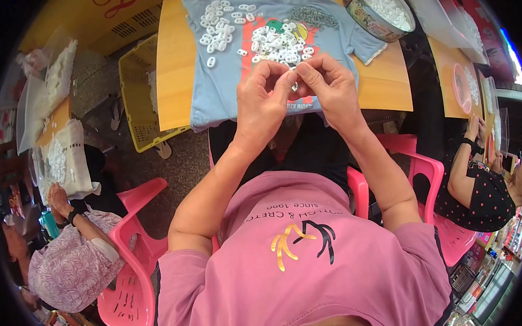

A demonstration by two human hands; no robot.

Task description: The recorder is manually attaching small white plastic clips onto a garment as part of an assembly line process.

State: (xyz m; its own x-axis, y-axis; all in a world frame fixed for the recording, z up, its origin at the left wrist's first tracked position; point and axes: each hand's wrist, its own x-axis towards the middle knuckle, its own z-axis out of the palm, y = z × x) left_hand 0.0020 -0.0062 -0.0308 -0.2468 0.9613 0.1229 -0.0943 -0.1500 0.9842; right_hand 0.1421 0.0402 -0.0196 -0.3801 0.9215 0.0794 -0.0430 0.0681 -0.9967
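Note:
My left hand (264,96) and my right hand (331,85) meet at their fingertips above the near part of a blue T-shirt (220,86) laid over the table. Both are closed, thumbs and forefingers pinched on something tiny. A shiny clear or metallic bit (294,87) shows just below the thumbs; the fingers hide the rest. Just beyond my fingers lies a heap of white oval plastic pieces with two holes (276,44). More of these white pieces (217,31) are scattered at the far left of the cloth. A tangled pile of small dark metal pieces (313,16) lies behind the heap.
A round tin (377,32) full of white pieces stands at the table's far right. A yellow crate (136,110) sits left of the wooden table (172,68). Co-workers sit on pink chairs at both sides, a person's hand (57,198) at left and another (474,129) at right.

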